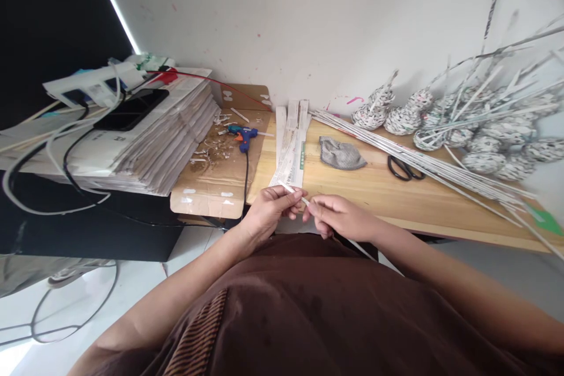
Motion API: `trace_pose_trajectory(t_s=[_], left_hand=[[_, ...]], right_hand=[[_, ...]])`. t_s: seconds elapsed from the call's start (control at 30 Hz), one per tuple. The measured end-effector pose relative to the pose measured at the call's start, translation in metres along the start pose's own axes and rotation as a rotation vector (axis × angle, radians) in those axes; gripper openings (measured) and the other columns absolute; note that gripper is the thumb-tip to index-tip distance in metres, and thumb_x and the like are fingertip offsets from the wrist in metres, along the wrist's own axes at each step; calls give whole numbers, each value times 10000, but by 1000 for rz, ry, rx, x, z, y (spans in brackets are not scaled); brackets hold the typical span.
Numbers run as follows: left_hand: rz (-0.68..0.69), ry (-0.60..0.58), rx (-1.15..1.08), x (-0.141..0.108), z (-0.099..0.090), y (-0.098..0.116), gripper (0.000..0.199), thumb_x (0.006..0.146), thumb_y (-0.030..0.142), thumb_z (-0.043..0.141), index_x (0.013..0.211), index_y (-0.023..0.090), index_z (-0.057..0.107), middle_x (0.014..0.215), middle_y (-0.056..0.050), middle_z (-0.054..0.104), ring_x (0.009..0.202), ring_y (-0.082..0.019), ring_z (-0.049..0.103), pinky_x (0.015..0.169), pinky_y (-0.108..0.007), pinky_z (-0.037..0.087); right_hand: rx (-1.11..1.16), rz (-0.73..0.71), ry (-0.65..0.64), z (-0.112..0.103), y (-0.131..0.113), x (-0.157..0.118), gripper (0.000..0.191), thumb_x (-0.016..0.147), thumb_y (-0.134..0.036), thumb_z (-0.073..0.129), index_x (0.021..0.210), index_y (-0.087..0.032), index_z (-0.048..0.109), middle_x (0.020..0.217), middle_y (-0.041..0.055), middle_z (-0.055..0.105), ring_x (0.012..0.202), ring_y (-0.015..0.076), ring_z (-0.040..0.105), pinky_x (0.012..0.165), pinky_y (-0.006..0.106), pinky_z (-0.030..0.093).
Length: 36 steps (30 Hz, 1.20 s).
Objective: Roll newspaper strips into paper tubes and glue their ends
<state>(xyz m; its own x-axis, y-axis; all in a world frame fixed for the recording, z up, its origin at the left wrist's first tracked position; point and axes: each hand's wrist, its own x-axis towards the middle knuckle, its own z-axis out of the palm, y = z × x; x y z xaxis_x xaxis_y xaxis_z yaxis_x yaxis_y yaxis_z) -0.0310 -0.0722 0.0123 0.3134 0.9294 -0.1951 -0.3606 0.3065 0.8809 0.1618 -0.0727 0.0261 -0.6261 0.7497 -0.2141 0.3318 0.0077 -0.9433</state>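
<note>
At the near edge of the wooden table (352,195), I have both hands closed on one thin rolled-paper stick (287,187). Its upper end juts past the left hand (269,207), where thumb and fingers pinch it; just below, the right hand (337,216) grips it too, thumb against curled fingers, with a short length bare between the two. From under the right hand the stick seems to run on down toward the brown garment (330,299).

Just beyond the left fingertips I see flat newspaper strips (291,141) laid lengthwise; whether the fingers touch them I can't tell. To their right lie a crumpled grey cloth (341,154), black-handled scissors (399,169) partly under a slanting bundle of paper sticks (374,144), and, against the wall, several woven-paper gourd shapes (403,120).

On my left side, a blue hot-glue gun (247,138) rests on a stained cardboard sheet (211,195) among paper scraps. Farther left stands a tall newspaper stack (178,138), bearing a black phone (132,109) and looped cables.
</note>
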Motion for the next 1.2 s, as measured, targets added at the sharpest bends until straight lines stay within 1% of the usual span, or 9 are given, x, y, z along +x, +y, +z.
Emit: trace_pose_trajectory(t_s=[0.1, 0.23, 0.3, 0.43, 0.5, 0.67, 0.83, 1.0, 1.2], left_hand=[[-1, 3, 1, 0, -1, -1, 253, 726, 312, 783, 859, 101, 741, 684, -45, 666, 576, -85, 565, 539, -213, 399], [-14, -11, -21, 0, -2, -1, 260, 717, 304, 791, 867, 97, 745, 665, -35, 653, 565, -76, 548, 529, -208, 393], [-15, -9, -32, 0, -3, -1, 257, 716, 300, 792, 866, 96, 743, 660, -32, 648, 566, -75, 547, 529, -207, 392], [-4, 5, -33, 0, -2, 0, 240, 722, 296, 786, 842, 95, 734, 667, -39, 655, 565, -80, 559, 530, -206, 395], [5, 15, -24, 0, -2, 1, 247, 717, 297, 790, 841, 91, 733, 660, -36, 649, 555, -78, 552, 522, -206, 393], [22, 0, -15, -1, -1, 2, 273, 709, 310, 796, 855, 88, 733, 657, -37, 636, 550, -81, 540, 520, -210, 395], [20, 46, 13, -2, -3, 3, 289, 694, 321, 804, 850, 87, 738, 653, -34, 629, 553, -82, 535, 503, -207, 389], [14, 17, 11, -2, -3, 4, 299, 683, 331, 811, 845, 89, 739, 646, -35, 633, 543, -80, 533, 490, -205, 387], [20, 42, 16, -3, -3, 5, 271, 690, 317, 806, 820, 90, 736, 660, -46, 653, 554, -82, 553, 509, -202, 406]], right_hand=[[-194, -94, 157, 1, -2, -1, 377, 923, -535, 478, 848, -185, 594, 701, 19, 593, 617, 135, 511, 604, 257, 390], [248, 44, -165, 1, 5, 0, 427, 955, -558, 365, 775, -195, 499, 467, -82, 348, 435, 115, 424, 527, 263, 408], [317, 70, -210, 0, 8, 1, 421, 948, -569, 374, 792, -196, 488, 468, -91, 326, 432, 118, 434, 520, 265, 417], [-130, -74, 124, 3, 1, 0, 367, 919, -539, 491, 877, -184, 574, 692, 4, 569, 616, 135, 533, 602, 259, 400], [-173, -100, 176, 4, -2, 1, 386, 936, -535, 457, 835, -183, 579, 685, 7, 565, 610, 131, 523, 608, 260, 394], [272, 70, -166, 0, -2, 3, 463, 963, -570, 328, 814, -183, 531, 466, -80, 363, 433, 119, 440, 523, 270, 421], [-18, -31, 109, 0, -1, 3, 447, 931, -569, 446, 817, -166, 604, 578, -28, 512, 514, 100, 463, 542, 238, 375], [404, 83, -202, 2, 3, 6, 434, 950, -562, 379, 746, -195, 491, 428, -104, 283, 392, 99, 353, 484, 252, 386], [-216, -129, 194, 7, -2, 4, 355, 921, -526, 497, 890, -190, 609, 759, 27, 600, 671, 139, 526, 628, 265, 392]])
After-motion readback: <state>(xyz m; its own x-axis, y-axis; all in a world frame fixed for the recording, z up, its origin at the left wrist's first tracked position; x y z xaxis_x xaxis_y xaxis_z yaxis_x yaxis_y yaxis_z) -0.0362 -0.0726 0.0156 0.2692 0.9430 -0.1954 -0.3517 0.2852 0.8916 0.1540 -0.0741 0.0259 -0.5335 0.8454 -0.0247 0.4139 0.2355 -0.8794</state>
